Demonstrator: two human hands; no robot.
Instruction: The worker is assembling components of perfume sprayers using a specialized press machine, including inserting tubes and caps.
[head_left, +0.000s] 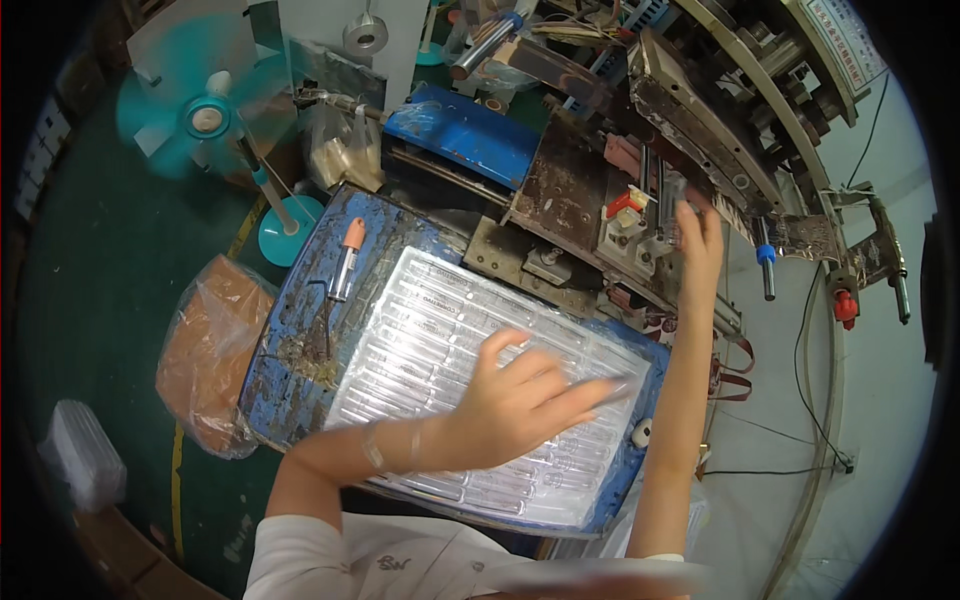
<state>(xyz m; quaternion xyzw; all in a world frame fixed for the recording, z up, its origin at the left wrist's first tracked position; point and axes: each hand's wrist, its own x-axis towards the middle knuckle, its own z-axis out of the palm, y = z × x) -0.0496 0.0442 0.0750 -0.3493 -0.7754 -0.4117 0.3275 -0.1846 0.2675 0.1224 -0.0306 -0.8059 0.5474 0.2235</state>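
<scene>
My left hand [515,405], blurred by motion, is above a white plastic tray [398,275] with rows of long slots holding clear tubes [500,495]. Its fingers point right, and a faint, smeared sliver shows at their tips, too unclear to name. My right hand [695,240] reaches forward to the machine's metal fixture [630,240]. Its fingers are bent together around a small see-through piece, partly hidden, beside a red and yellow part [627,203]. The tray lies on a worn blue table [285,385].
A silver tube with an orange-pink end [346,262] and a bent hex key [326,315] lie left of the tray. Beyond stand a blue machine cover [465,135] and a turning teal fan [207,118]. A bagged brown box [215,350] sits left of the table.
</scene>
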